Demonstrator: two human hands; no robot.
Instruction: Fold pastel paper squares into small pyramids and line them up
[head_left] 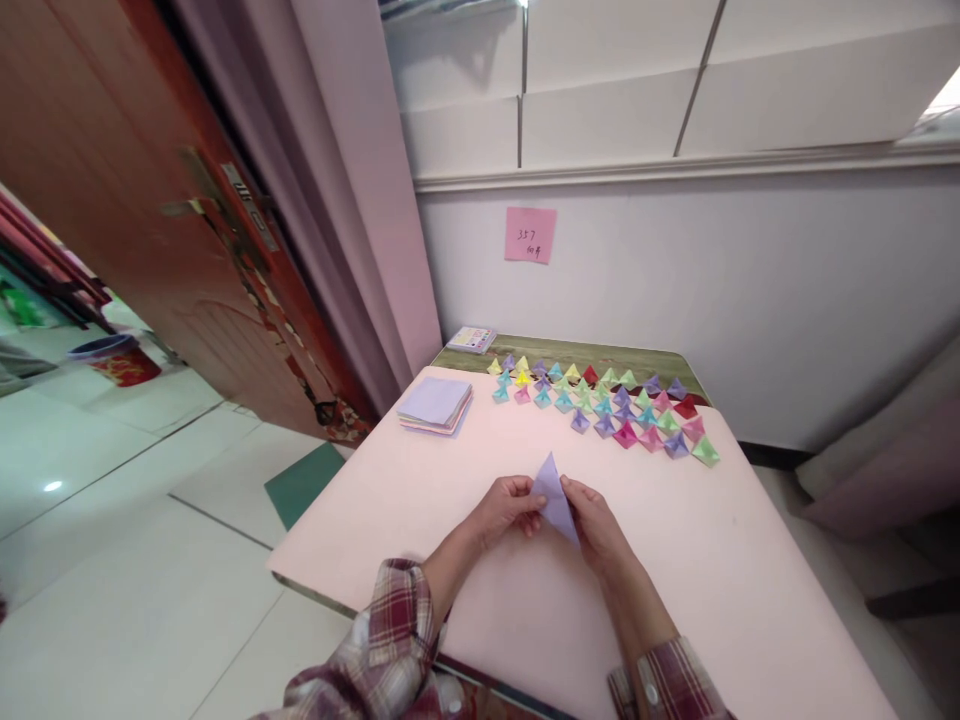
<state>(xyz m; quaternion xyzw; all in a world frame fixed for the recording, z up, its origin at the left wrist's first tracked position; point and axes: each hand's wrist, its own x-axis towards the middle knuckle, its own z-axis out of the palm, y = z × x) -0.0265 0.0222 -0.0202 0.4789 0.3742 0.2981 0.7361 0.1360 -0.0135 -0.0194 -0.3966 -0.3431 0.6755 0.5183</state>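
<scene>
We've got left hand (510, 507) and right hand (594, 522) both pinched on a purple paper (553, 488), part-folded, just over the table (720, 570), nearer us than the stack (435, 404). Right of the stack sit dozens of finished folds (609, 406); plenty of sheets left

pink sticky note (530, 235) on wall, handwritten "357", second line illegible

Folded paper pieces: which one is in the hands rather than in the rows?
The lilac piece, pinched between the left hand and right hand. All the other folded pieces lie in rows further back on the pink table.
</scene>
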